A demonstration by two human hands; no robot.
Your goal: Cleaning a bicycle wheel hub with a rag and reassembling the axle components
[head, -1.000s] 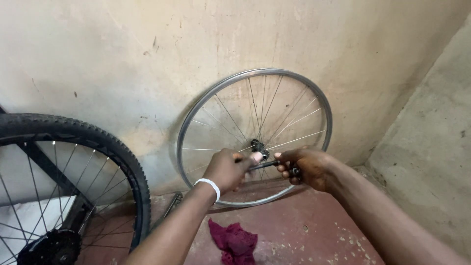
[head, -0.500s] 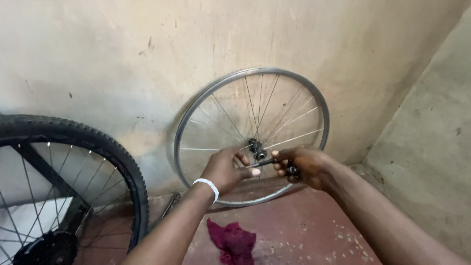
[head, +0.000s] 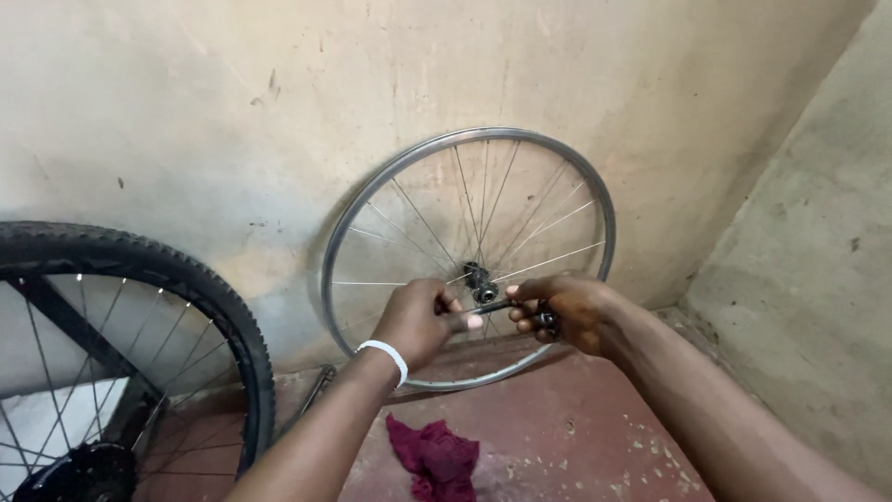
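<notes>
— Hands first: what does each one hold?

— Both are on one slim dark metal rod (head: 491, 306), likely an axle or skewer, held level in front of the bare wheel (head: 372, 200). The left hand (head: 418, 321) has its grip pinched on the rod's left end, thumb pressed over it. The right hand (head: 567, 311) has its fingers curled shut round the right end, where a small dark knob or nut (head: 546, 319) shows between them.

— And where is that rod against the wheel?

— Just near of the hub (head: 478, 278), about level with it. Whether it touches the hub I cannot tell; it seems to be held free in the air.

— How far along would you judge the work?

— The wheel has no tyre and leans on the far wall (head: 232, 112), its rim on the red floor (head: 576, 437). The rod looks out of the hub, so I judge the removal done and fitting, cleaning or adjusting left.

— Anything else lying about?

— A crumpled maroon rag (head: 435, 455) lies on the floor near the left forearm. At far left stands a tyred wheel (head: 186, 279), and a slim tool (head: 311, 395) lies between the two wheels.
</notes>
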